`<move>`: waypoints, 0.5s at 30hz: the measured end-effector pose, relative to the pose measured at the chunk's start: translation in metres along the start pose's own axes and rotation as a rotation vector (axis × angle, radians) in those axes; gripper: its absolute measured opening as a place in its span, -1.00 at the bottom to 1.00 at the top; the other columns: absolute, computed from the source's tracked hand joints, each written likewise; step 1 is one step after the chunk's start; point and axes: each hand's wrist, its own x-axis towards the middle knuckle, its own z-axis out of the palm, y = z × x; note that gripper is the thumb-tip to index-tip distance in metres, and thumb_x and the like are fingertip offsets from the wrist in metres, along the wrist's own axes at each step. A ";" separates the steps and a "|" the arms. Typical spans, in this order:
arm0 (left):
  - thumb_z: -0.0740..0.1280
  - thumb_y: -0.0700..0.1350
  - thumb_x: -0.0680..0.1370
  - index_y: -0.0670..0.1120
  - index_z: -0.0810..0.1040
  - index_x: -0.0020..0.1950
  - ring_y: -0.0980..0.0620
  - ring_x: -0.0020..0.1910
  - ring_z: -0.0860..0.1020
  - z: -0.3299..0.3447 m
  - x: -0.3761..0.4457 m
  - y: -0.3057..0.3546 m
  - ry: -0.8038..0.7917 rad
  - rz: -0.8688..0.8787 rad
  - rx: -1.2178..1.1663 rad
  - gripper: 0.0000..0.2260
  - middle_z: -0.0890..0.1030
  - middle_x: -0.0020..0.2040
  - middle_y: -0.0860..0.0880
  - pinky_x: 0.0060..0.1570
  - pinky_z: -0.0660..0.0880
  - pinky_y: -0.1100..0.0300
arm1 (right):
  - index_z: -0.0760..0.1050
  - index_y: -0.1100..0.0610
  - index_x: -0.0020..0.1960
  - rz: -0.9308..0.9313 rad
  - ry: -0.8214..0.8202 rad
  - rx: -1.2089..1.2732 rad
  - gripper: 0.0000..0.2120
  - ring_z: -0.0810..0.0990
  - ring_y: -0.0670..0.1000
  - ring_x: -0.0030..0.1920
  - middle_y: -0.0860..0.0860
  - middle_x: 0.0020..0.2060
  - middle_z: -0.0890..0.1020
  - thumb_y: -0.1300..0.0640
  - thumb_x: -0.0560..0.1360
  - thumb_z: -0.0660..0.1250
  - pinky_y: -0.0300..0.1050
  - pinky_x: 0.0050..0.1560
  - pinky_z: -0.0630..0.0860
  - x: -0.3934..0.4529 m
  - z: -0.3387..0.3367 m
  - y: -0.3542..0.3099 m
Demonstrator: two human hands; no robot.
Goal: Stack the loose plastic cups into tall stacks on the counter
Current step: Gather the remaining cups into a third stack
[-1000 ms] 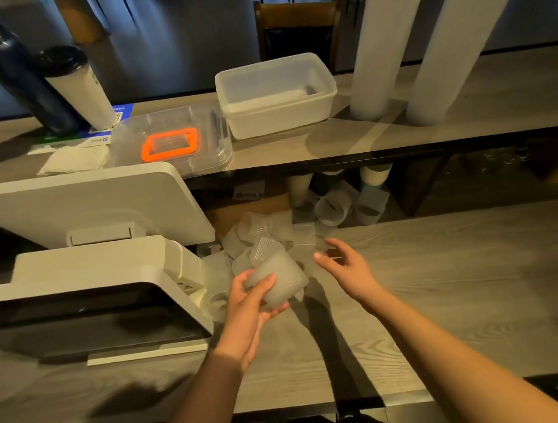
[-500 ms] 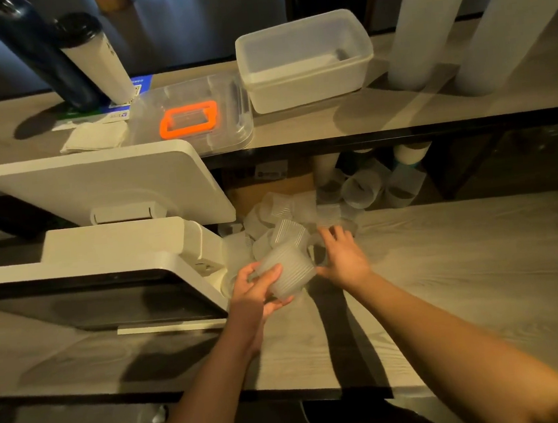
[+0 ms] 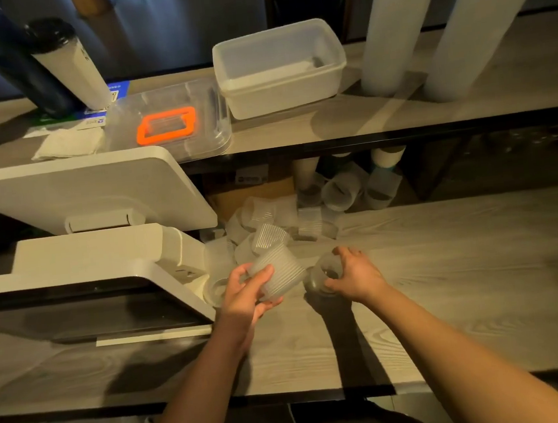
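Observation:
My left hand (image 3: 244, 292) grips a ribbed translucent plastic cup (image 3: 279, 273), tilted on its side just above the wooden counter (image 3: 465, 260). Close to its right, my right hand (image 3: 354, 274) holds a second clear cup (image 3: 322, 274) with its mouth turned toward me. Behind both hands lies a heap of several loose translucent cups (image 3: 265, 228), tipped in all directions. More cups (image 3: 341, 191) lie further back under the raised shelf.
A white point-of-sale terminal (image 3: 86, 259) fills the left of the counter. On the raised shelf (image 3: 431, 105) stand a white tub (image 3: 279, 68), a clear lid with an orange ring (image 3: 167, 125), two tall white cup stacks (image 3: 389, 27) and dark bottles (image 3: 14, 63).
My right hand reached into the heap, took hold of a cup and pulled it back toward me. The left hand kept its ribbed cup. The camera tipped down and closer.

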 end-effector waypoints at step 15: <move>0.45 -0.06 0.40 0.01 0.45 0.36 -0.09 0.17 0.60 0.030 -0.011 0.011 -0.150 0.129 0.140 -0.47 0.59 0.23 -0.07 0.18 0.57 -0.06 | 0.41 0.00 0.41 -0.071 -0.088 1.156 -0.58 0.65 0.10 0.11 0.08 0.19 0.64 0.05 0.57 0.33 -0.01 0.10 0.60 -0.043 -0.079 0.004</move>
